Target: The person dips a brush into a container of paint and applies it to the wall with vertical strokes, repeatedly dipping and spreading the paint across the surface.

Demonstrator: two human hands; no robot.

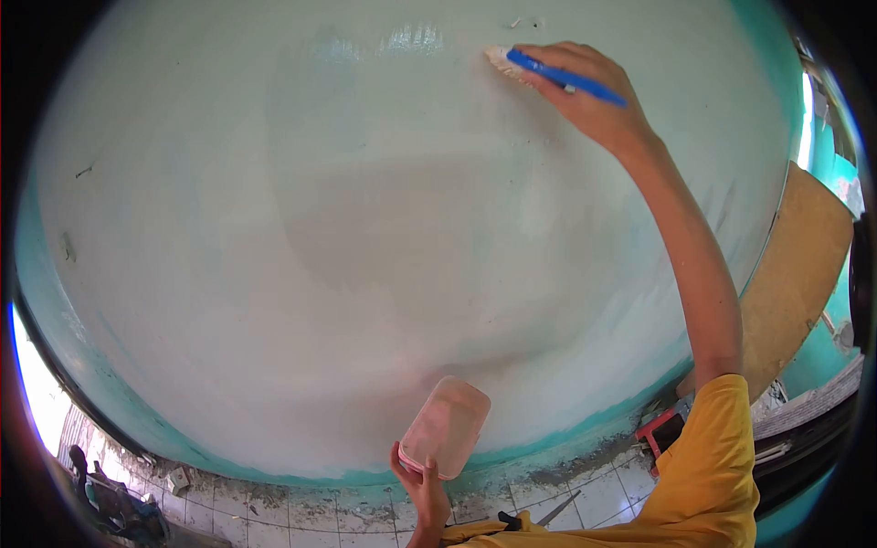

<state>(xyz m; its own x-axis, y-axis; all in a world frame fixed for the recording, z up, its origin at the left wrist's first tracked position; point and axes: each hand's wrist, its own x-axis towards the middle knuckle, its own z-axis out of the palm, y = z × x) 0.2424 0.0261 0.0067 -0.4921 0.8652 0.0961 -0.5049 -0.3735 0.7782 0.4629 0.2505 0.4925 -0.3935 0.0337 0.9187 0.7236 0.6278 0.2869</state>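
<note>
My right hand (585,87) is raised high at the upper right, closed around the blue handle of a paintbrush (580,84). The brush's pale, paint-caked bristles press against or lie right at the wall (393,228), which is coated off-white over green. Wet, shiny streaks show on the wall to the left of the bristles. Low in the middle, my left hand (427,489) grips a pink rectangular plastic tub (448,427) by its near end, thumb over the rim. Pale paint or liquid shows inside the tub.
Teal bands edge the wall at the bottom and sides. Below it runs a dirty white tiled floor (320,510). A brown board (797,265) leans at the right, near a red object (660,427). Dark clutter (114,502) stands at the lower left.
</note>
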